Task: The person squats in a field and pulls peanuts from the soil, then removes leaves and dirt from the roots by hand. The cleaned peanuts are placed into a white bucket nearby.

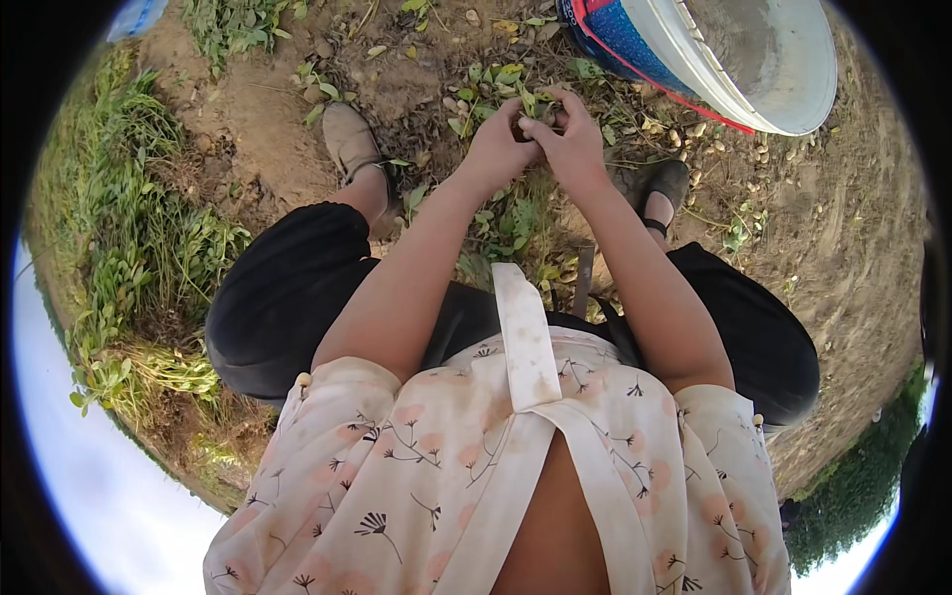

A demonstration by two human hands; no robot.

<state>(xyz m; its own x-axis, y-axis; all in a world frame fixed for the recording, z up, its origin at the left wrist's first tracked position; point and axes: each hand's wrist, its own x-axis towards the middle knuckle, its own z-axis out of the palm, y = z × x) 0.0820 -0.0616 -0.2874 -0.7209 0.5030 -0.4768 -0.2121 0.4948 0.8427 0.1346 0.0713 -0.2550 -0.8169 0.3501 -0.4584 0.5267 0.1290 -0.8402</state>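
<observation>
My left hand point(500, 147) and my right hand point(576, 145) meet over the ground between my feet, fingers curled inward. A small leafy sprig point(529, 100), likely of a peanut plant, shows at the fingertips of both. What sits deeper between the fingers is partly hidden. Loose peanuts in their shells point(457, 105) lie just left of my left hand. More peanut pods point(697, 130) are scattered on the soil beyond my right hand. Cut green foliage point(517, 223) lies below my wrists.
A white plastic bucket point(788, 89) with a blue printed side and a red handle point(714, 114) leans at upper right. Heaped plants point(134, 216) cover the ground at left. My shoes point(349, 141) flank the hands. A narrow flat strip point(584, 279) stands near my lap.
</observation>
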